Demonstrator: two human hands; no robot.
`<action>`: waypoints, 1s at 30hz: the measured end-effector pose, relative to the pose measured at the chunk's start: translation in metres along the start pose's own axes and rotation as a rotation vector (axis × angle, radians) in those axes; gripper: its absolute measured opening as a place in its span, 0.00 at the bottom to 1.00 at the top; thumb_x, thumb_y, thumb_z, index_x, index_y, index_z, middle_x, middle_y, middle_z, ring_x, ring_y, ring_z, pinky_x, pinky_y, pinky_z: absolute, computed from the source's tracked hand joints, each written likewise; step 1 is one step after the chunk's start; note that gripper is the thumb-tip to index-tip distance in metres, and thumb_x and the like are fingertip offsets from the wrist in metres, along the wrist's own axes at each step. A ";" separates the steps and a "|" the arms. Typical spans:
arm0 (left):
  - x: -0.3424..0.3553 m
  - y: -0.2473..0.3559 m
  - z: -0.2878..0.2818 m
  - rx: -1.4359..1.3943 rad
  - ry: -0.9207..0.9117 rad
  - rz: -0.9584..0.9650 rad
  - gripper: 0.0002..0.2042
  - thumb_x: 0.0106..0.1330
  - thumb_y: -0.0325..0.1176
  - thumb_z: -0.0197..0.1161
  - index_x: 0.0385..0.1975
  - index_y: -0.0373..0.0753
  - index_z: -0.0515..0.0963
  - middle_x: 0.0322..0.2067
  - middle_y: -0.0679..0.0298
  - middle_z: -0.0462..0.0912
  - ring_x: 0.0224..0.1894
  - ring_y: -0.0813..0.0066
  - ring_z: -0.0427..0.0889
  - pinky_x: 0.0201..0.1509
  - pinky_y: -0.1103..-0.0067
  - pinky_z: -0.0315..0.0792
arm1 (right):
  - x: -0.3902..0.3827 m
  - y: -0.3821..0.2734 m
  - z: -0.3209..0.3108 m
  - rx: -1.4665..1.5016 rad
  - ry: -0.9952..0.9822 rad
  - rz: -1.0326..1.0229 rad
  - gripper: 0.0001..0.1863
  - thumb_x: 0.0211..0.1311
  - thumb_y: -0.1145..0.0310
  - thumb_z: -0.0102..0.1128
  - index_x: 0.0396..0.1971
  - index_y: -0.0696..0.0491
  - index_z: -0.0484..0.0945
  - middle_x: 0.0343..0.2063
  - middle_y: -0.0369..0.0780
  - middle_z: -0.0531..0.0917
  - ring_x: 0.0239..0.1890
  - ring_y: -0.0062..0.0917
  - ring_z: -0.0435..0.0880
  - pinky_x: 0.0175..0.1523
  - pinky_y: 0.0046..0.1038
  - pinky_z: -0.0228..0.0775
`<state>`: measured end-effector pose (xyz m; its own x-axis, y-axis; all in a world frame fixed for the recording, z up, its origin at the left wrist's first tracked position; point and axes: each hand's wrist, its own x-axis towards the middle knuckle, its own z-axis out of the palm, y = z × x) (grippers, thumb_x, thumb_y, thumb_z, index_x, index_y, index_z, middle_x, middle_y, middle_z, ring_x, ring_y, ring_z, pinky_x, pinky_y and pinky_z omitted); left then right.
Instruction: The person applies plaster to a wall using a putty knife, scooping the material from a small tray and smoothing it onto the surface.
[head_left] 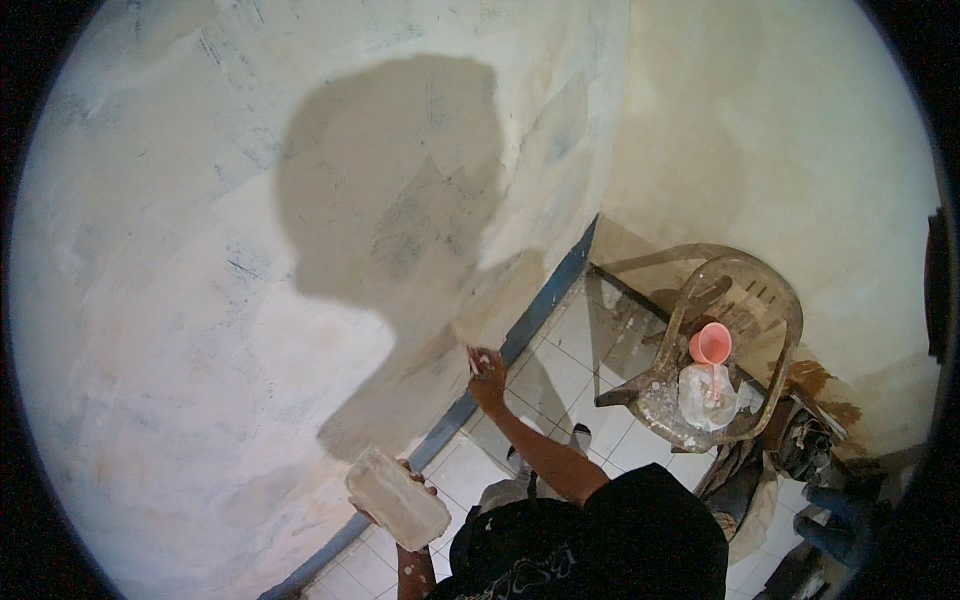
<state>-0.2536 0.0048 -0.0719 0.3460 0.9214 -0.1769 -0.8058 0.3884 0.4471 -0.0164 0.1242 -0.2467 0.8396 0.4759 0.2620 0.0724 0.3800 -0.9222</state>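
My left hand grips a pale rectangular tray from beneath, its fingers showing along the tray's edges. Whitish paste smears the tray. To the right and farther up, my right hand is closed around a small putty knife, whose pale end is at the wall and hard to make out against it. The wall is patchy with white and grey coating, and a large shadow falls across it. White specks mark my left forearm and right hand.
A dirty plastic chair stands in the corner at right, bearing a pink cup and a clear plastic bag. Blue skirting edges the white tiled floor. Dark cloth and clutter lie beyond the chair.
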 end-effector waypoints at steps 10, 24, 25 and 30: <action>0.000 -0.002 0.031 -0.081 0.003 -0.032 0.41 0.46 0.70 0.48 0.52 0.42 0.60 0.36 0.57 0.73 0.36 0.59 0.73 0.35 0.63 0.70 | 0.202 -0.086 -0.039 -0.714 0.295 -0.738 0.15 0.49 0.76 0.47 0.39 0.60 0.70 0.32 0.49 0.76 0.33 0.45 0.74 0.39 0.38 0.66; -0.006 0.002 0.042 -0.032 0.146 -0.010 0.38 0.47 0.71 0.43 0.47 0.43 0.65 0.35 0.58 0.74 0.29 0.63 0.73 0.29 0.69 0.69 | 0.151 -0.152 0.005 -0.254 0.197 -0.509 0.12 0.47 0.76 0.53 0.33 0.62 0.71 0.30 0.44 0.74 0.33 0.28 0.73 0.38 0.25 0.65; -0.002 -0.003 0.042 -0.078 0.119 -0.048 0.38 0.47 0.71 0.44 0.48 0.43 0.64 0.36 0.57 0.73 0.31 0.61 0.73 0.31 0.68 0.69 | 0.162 -0.137 0.004 -0.065 0.174 -0.401 0.12 0.48 0.75 0.53 0.35 0.62 0.70 0.31 0.44 0.74 0.34 0.29 0.73 0.38 0.25 0.65; 0.004 -0.011 0.042 -0.151 -0.004 -0.131 0.38 0.47 0.70 0.46 0.50 0.44 0.63 0.40 0.56 0.72 0.34 0.58 0.73 0.34 0.64 0.69 | 0.024 -0.079 0.060 0.060 -0.119 -0.067 0.12 0.54 0.75 0.46 0.41 0.57 0.67 0.40 0.40 0.73 0.45 0.30 0.72 0.50 0.29 0.62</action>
<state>-0.2231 0.0033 -0.0408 0.4548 0.8627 -0.2210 -0.8164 0.5031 0.2835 -0.0341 0.1532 -0.1509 0.7637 0.5373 0.3578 0.0909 0.4593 -0.8836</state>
